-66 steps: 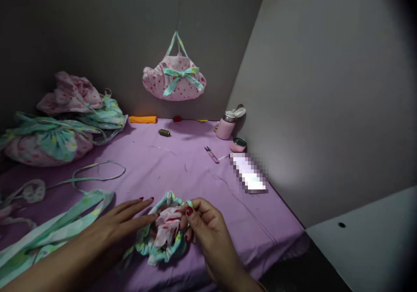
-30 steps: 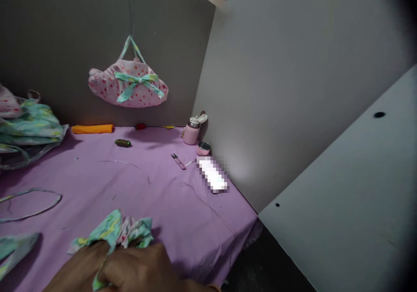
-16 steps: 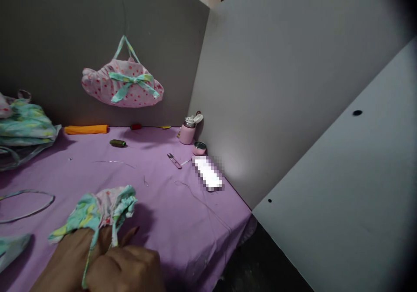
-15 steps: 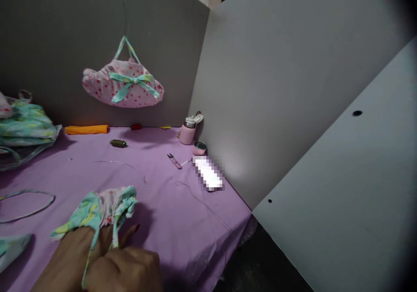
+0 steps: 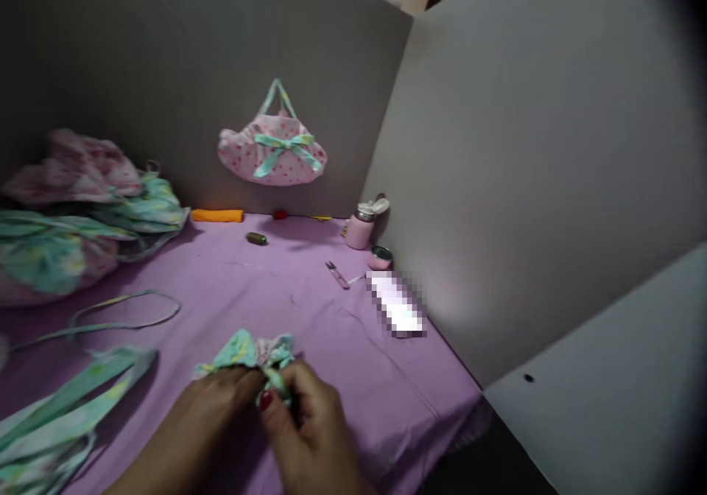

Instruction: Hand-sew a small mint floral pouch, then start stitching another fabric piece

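Observation:
Both my hands meet over a small gathered piece of mint-and-pink patterned fabric (image 5: 247, 353) on the purple cloth (image 5: 265, 289). My left hand (image 5: 213, 406) grips its near edge. My right hand (image 5: 306, 425) pinches the fabric's right side between thumb and fingers. The frame is slightly blurred.
A pink dotted bag with a mint bow (image 5: 273, 150) hangs on the back wall. Fabric bundles (image 5: 77, 215) lie at the left, mint straps (image 5: 66, 399) in front of them. Snips (image 5: 336, 275), a pink bottle (image 5: 361, 226), a small tin (image 5: 380, 257), an orange roll (image 5: 216, 215) and a thread spool (image 5: 255, 239) lie further back.
The view has swung back to the left. My right hand's grip has shifted to a pinch on the fabric's right side; the piece sits more bunched between both hands.

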A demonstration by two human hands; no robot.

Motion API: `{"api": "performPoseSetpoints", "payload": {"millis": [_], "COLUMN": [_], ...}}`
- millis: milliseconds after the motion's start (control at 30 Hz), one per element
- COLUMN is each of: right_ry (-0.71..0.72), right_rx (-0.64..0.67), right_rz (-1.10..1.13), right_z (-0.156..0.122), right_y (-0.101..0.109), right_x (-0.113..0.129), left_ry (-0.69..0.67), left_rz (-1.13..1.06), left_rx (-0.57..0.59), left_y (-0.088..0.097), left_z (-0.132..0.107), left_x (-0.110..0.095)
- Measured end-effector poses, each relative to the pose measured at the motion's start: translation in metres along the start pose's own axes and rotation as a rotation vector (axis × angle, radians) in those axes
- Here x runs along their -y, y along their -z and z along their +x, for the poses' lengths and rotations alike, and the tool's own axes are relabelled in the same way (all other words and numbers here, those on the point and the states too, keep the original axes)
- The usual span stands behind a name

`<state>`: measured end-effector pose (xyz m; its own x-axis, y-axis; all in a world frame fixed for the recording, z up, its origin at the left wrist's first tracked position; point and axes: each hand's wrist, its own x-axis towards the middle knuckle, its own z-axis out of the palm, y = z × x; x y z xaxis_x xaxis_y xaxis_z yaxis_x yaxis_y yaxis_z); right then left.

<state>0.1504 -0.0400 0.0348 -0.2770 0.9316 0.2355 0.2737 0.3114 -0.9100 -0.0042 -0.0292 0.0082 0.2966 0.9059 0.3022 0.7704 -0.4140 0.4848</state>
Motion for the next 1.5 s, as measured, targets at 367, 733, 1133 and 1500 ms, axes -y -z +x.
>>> {"api": "performPoseSetpoints", "payload": {"millis": [367,733,1133,1500], "right_ry": [-0.037,0.149,0.169,0.236], "right_rx": [0.147,0.211,0.181,0.152], "right_rz": [0.203,-0.145,-0.165,-0.26], "right_z": [0.005,-0.004,-0.019,-0.022], "right_y": [-0.006,-0.016,-0.015,-0.02], "right_x": [0.0,0.0,-0.003,-0.011], "left_ry": [-0.089,-0.03,-0.025,0.181], "left_rz": [0.247,0.33,0.375,0.32], "left_rx": [0.118,0.23,0.145,0.188], "left_y": [-0.009,-0.013,-0.023,-0.013], "left_z": [0.007,0.018,0.008,0.009], "left_x": [-0.01,-0.005,-0.007,-0.017]}}
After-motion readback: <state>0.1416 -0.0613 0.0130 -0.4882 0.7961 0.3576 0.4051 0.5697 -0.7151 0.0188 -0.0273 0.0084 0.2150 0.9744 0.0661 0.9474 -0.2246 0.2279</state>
